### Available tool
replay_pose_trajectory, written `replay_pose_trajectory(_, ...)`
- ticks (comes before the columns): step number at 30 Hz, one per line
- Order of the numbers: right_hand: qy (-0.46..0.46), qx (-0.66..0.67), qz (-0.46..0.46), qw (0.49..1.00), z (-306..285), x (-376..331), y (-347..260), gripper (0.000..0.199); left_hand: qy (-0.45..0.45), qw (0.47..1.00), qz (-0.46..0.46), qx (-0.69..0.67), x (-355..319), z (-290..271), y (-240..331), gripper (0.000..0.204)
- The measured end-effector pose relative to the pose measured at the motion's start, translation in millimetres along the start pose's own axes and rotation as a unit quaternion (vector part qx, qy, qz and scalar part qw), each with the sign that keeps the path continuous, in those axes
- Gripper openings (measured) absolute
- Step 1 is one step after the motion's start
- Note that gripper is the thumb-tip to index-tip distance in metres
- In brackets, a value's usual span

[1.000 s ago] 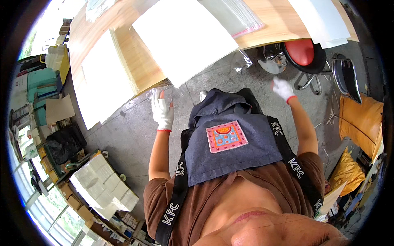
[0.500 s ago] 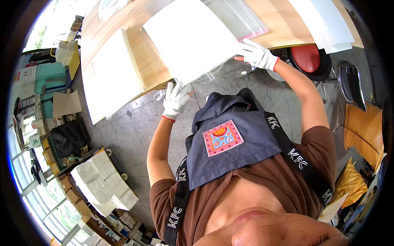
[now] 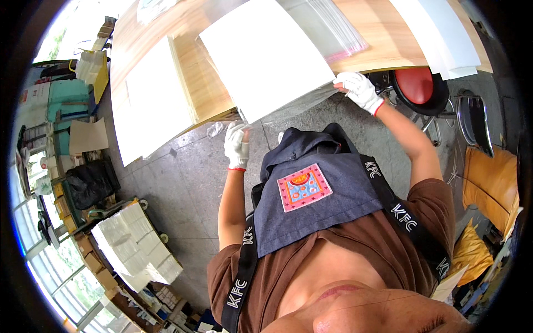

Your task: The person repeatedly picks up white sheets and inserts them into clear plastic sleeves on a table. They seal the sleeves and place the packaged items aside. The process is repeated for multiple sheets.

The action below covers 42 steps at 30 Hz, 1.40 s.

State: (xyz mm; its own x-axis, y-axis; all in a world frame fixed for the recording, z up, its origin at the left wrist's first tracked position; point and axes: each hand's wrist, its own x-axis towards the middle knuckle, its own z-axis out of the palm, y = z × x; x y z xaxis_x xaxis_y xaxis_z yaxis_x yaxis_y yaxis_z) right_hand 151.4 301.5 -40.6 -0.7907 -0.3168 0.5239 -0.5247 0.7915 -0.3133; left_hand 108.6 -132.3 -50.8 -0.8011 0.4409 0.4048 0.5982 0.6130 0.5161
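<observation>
A large white sheet lies at a slant in the middle of the table, its near corner over the front edge. Clear plastic film, apparently a sleeve around the sheet, sticks out along the near side. My left hand, in a white glove with a red cuff, has its fingers bent at the film's left corner. At the right corner, my right hand, gloved alike, pinches the film between thumb and fingers. The film sags between both hands.
A stack of white sheets covers the table's left side. Clear plastic sleeves lie behind the middle sheet, with more white sheets at right. Beyond the front edge stand a red-seated stool and, at left, a trolley of white stacks.
My right hand has moved right and nearer to me, and my left hand slightly nearer, its fingers now more curled. More film now shows past the white sheet's near edge.
</observation>
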Motion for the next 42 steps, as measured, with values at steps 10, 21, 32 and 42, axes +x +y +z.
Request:
replay_pose_trajectory(10,0.164,0.099,0.377,0.906,58.3,5.3,-30.2,0.02,0.212,0.832,-0.352,-0.373,-12.0,46.4,6.3,0.022)
replay_pose_trajectory(21,0.176,0.159,0.537,0.809,72.3,16.4,-26.6,0.021,0.307,0.683,-0.479,-0.457,6.4,78.6,7.6,0.011)
replay_pose_trajectory(32,-0.169,0.009,0.022,0.985,63.7,62.2,-134.6,0.067,0.06,0.783,-0.479,-0.391,26.6,35.8,5.8,0.07)
replay_pose_trajectory(42,-0.004,0.006,0.285,0.959,62.3,22.4,-58.5,0.06,0.057,0.775,-0.476,-0.412,33.1,50.7,-22.0,0.048)
